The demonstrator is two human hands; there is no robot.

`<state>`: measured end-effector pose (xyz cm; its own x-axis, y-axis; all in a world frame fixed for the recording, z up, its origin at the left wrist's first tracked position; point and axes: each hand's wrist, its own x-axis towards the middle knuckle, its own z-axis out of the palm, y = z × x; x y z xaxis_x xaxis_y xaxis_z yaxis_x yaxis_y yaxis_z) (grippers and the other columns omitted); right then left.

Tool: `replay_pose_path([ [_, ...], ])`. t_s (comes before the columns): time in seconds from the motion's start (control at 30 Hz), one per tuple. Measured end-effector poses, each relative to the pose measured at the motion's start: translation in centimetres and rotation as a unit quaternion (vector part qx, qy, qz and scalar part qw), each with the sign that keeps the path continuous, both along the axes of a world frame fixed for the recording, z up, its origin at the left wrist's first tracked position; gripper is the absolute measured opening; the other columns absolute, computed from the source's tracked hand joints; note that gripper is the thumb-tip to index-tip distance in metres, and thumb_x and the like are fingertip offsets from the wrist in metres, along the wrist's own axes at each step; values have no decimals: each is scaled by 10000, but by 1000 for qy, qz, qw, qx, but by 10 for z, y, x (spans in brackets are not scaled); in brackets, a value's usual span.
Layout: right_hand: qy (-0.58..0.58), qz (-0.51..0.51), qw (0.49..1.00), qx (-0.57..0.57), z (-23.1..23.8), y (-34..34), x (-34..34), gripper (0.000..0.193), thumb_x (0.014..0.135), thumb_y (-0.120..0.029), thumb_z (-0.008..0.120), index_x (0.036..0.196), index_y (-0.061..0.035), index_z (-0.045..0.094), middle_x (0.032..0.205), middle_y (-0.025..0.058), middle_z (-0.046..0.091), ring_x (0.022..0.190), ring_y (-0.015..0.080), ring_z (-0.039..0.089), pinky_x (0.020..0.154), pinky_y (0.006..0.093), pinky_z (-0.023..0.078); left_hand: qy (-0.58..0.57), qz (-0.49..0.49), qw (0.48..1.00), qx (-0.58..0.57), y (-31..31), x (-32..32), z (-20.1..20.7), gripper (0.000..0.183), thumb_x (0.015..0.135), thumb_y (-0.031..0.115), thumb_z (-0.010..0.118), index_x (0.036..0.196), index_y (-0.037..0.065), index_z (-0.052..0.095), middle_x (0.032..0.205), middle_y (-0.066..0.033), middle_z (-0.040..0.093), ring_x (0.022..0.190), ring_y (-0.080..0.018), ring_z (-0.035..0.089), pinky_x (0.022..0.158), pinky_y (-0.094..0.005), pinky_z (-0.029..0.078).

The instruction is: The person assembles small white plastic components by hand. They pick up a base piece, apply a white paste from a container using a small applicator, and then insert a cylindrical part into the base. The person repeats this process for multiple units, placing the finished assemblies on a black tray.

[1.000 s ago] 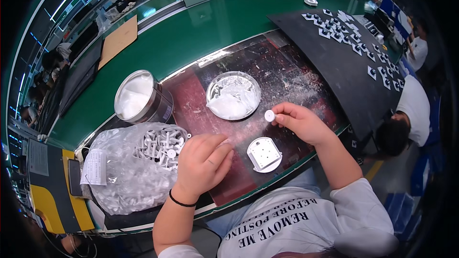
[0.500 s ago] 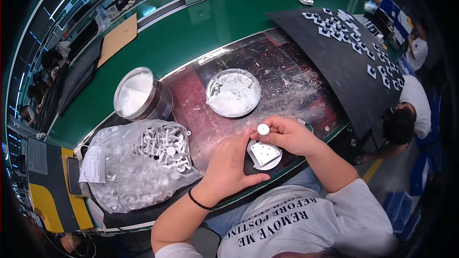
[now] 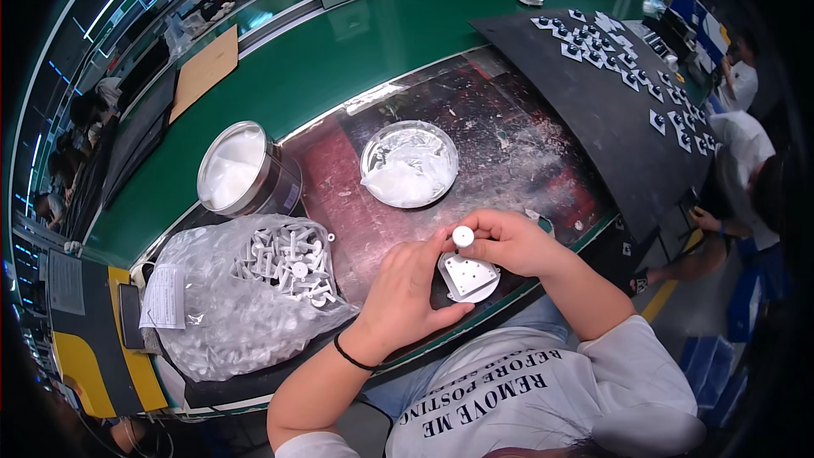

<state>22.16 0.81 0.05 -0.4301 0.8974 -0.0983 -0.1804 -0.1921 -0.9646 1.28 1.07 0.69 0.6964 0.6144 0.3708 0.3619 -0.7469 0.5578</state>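
My right hand pinches a white round-headed plastic peg between thumb and fingers, its disc-shaped head facing up. The peg's lower end is hidden. My left hand is beside it, long fingers stretched toward the peg and touching near my right fingertips, thumb spread apart. Just below the peg, a white round base with a raised, angular plate with small holes lies near the bench's front edge, partly covered by my right hand. To the left, a clear plastic bag holds many similar white pegs.
Beyond my hands stands a round metal dish with crumpled clear film. A metal tin with white contents is behind the bag. At right, a black board carries rows of small white-and-black parts. A person bends beside it.
The whole view has shifted slightly. My hands keep almost the same pose around the peg. At the right, the other person has moved, and a forearm now shows lower down.
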Motion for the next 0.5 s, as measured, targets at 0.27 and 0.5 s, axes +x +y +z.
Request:
replay_pose_path([
  [0.27,-24,2,1000,-3,-3,0,6,211,908,-73,573,1107,-3,555,968,41,635,882,72,587,769,229,480,5,-5,1000,-2,1,-1,-5,1106,621,248,809,1439,47,92,1210,-169,551,1036,-383,518,904,-462,378],
  [0.5,-40,-3,999,21,-2,0,9,214,903,-75,584,1103,-2,560,970,43,635,883,75,589,768,229,482,-4,-2,1000,7,0,1,-5,1108,607,250,814,1435,40,108,1201,-170,556,1029,-384,520,901,-462,381],
])
